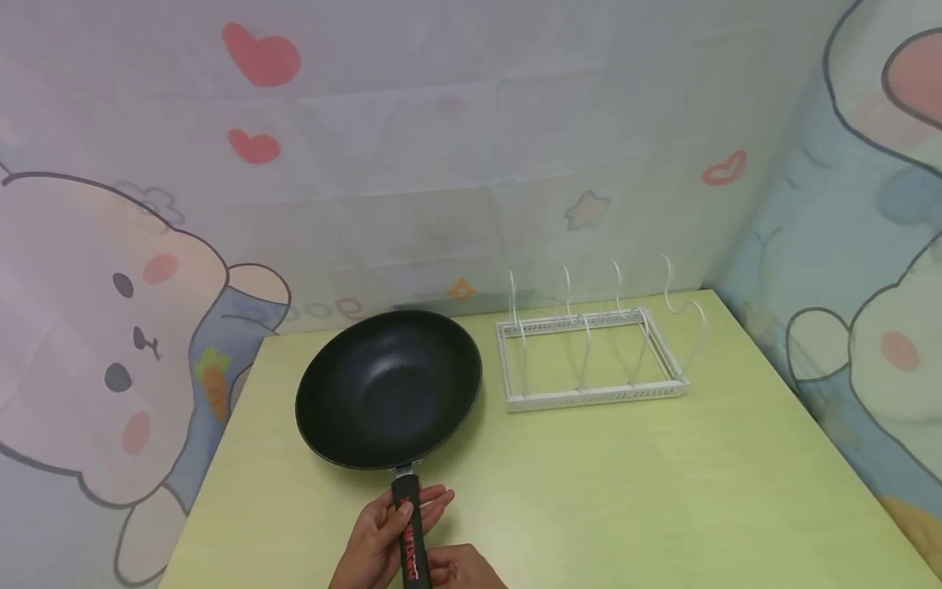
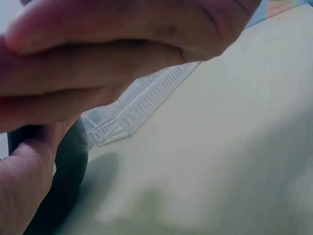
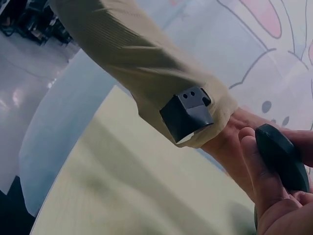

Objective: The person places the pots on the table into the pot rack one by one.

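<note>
A black wok is tilted over the left part of the table, its dark inside facing the head camera. Its black handle with red lettering points toward the person. My left hand holds the handle near the pan, thumb on top and fingers passing beneath. Lower down, my right hand grips the handle's end; the right wrist view shows fingers around that dark end. In the left wrist view, the left fingers hide most of the handle, and part of the wok shows behind.
A white wire rack with several upright curved dividers stands right of the wok, near the table's back edge. The light green table meets a cartoon-printed cloth behind and at the sides. A black wrist mount sits on the left sleeve.
</note>
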Action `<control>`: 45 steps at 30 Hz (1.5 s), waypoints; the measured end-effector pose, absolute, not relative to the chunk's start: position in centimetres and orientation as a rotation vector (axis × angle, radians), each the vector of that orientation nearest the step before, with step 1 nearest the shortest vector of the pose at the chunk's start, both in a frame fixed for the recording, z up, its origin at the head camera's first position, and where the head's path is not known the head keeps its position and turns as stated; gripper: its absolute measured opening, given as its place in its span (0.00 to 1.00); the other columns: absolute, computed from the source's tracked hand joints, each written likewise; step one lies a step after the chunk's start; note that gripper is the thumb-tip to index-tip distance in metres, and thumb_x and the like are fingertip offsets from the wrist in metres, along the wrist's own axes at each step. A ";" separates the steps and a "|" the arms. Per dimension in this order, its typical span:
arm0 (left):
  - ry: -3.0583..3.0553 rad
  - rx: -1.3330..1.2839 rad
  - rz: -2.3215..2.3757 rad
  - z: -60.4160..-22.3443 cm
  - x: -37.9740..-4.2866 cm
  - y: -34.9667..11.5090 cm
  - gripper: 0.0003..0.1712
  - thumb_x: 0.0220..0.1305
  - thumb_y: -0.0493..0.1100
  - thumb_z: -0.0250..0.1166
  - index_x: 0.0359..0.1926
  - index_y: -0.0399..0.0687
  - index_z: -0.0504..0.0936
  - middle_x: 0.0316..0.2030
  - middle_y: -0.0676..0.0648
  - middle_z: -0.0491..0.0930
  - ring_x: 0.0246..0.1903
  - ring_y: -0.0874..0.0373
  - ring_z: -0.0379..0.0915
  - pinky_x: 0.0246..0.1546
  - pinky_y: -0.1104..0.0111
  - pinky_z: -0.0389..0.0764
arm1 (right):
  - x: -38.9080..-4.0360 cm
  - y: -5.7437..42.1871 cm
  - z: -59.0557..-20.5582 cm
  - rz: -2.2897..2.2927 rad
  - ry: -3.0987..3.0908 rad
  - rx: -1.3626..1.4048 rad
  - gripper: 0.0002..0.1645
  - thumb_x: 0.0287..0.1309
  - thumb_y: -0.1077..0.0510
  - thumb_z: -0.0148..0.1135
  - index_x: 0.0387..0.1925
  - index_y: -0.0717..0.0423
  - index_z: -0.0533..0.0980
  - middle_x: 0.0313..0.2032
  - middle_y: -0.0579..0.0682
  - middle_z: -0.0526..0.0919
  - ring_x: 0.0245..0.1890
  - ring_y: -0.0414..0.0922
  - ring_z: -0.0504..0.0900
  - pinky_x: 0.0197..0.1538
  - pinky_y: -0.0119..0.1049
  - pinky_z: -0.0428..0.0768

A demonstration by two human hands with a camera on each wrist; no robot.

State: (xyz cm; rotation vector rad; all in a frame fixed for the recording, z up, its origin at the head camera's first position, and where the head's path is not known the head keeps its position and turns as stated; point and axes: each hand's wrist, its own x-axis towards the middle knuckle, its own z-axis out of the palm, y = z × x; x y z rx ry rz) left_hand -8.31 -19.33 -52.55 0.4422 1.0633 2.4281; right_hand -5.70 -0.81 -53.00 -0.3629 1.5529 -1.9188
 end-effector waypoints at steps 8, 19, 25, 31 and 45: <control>1.265 0.435 2.353 -49.6 -8.0 -18.8 0.24 0.81 0.33 0.37 0.72 0.27 0.49 0.65 0.40 0.74 0.69 0.48 0.70 0.72 0.61 0.67 | -5.2 -0.2 -50.7 -2.003 1.435 -0.408 0.30 0.51 0.61 0.65 0.47 0.86 0.74 0.44 0.83 0.80 0.31 0.30 0.86 0.38 0.20 0.83; 1.461 0.451 2.271 -45.7 -7.9 -17.4 0.27 0.81 0.35 0.39 0.74 0.33 0.44 0.64 0.41 0.75 0.69 0.48 0.71 0.70 0.61 0.69 | -4.6 1.0 -47.3 -1.996 1.471 -0.395 0.23 0.57 0.63 0.66 0.51 0.75 0.78 0.45 0.78 0.83 0.32 0.31 0.88 0.41 0.20 0.84; 1.426 0.593 2.299 -44.5 -8.3 -16.9 0.24 0.80 0.32 0.37 0.73 0.35 0.50 0.65 0.38 0.73 0.69 0.48 0.71 0.69 0.61 0.70 | -4.4 1.6 -46.0 -2.026 1.485 -0.438 0.23 0.59 0.61 0.68 0.53 0.73 0.78 0.45 0.77 0.84 0.37 0.34 0.90 0.43 0.24 0.86; 1.405 0.758 2.318 -43.7 -8.8 -16.1 0.24 0.79 0.29 0.37 0.72 0.34 0.55 0.64 0.35 0.73 0.68 0.46 0.72 0.69 0.60 0.71 | -4.4 2.4 -45.3 -2.043 1.605 -0.583 0.25 0.59 0.62 0.68 0.52 0.78 0.76 0.43 0.81 0.81 0.36 0.32 0.90 0.43 0.27 0.87; 2.218 0.613 2.099 -42.1 -9.3 -12.9 0.25 0.71 0.36 0.61 0.65 0.28 0.70 0.53 0.25 0.81 0.52 0.56 0.85 0.52 0.66 0.85 | -4.2 2.6 -46.2 -1.836 2.601 -0.831 0.16 0.51 0.68 0.71 0.43 0.67 0.80 0.29 0.58 0.90 0.28 0.41 0.91 0.31 0.16 0.81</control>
